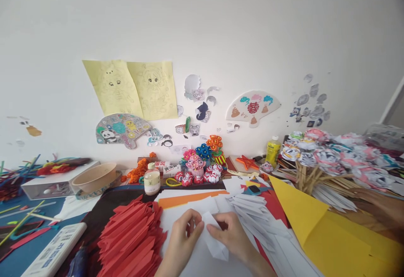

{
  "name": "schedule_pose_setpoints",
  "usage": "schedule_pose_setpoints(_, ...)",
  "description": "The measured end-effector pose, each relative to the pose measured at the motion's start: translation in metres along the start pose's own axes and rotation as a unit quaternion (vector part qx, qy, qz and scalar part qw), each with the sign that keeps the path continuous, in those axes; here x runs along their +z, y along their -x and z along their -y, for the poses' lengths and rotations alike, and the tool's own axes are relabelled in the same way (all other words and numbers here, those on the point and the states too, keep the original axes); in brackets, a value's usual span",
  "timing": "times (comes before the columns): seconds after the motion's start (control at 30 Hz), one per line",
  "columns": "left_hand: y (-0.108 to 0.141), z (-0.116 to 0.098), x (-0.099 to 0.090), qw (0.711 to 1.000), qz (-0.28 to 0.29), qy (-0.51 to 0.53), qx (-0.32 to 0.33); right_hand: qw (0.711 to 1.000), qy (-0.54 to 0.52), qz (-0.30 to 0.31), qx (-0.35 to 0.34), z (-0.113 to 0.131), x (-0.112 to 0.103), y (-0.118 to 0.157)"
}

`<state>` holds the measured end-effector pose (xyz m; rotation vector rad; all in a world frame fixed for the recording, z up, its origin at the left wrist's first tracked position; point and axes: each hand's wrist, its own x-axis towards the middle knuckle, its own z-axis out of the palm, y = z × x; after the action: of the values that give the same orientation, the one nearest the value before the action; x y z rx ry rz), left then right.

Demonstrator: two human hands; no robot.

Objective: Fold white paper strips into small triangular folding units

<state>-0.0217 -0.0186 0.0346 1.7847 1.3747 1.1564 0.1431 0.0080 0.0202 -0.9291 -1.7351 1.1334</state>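
Between my two hands is a small piece of folded white paper [217,248], its lower end pointing toward me. My left hand [184,234] pinches its upper left edge with thumb and bent fingers. On the other side, my right hand [229,230] grips it, the thumb pressed on its face. Under both hands lie white paper sheets [179,264]. A heap of folded red paper pieces [131,237] is left of my left hand. Folded white paper strips [252,214] lie in a pile beyond my right hand.
Yellow paper [341,243] covers the right side, near a blurred person's hand [378,205]. Paper flowers on sticks [328,155] stand behind it. A white power strip [57,249] lies at left. A glue jar [152,182] and yellow bottle [273,151] stand along the back.
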Motion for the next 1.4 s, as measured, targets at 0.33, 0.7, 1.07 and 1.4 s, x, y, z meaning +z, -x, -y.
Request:
schedule_pose_setpoints(0.33, -0.005, 0.018, 0.011, 0.964, -0.038, 0.253, -0.068, 0.974, -0.160, -0.133, 0.086, -0.017, -0.005, -0.012)
schedule_pose_setpoints(0.7, -0.003, 0.022, 0.022, 0.965, -0.027, 0.244, -0.093, 0.991, -0.121, -0.042, 0.045, -0.013, 0.005, -0.005)
schedule_pose_setpoints(1.07, 0.000, 0.026, 0.032, 0.971, -0.019, 0.210, -0.109, 0.989, -0.133, -0.048, 0.038, -0.013, 0.008, -0.004)
schedule_pose_setpoints(1.4, 0.007, 0.016, 0.006, 0.933, -0.060, -0.259, 0.243, 0.994, -0.044, -0.061, 0.085, -0.014, -0.012, -0.007)
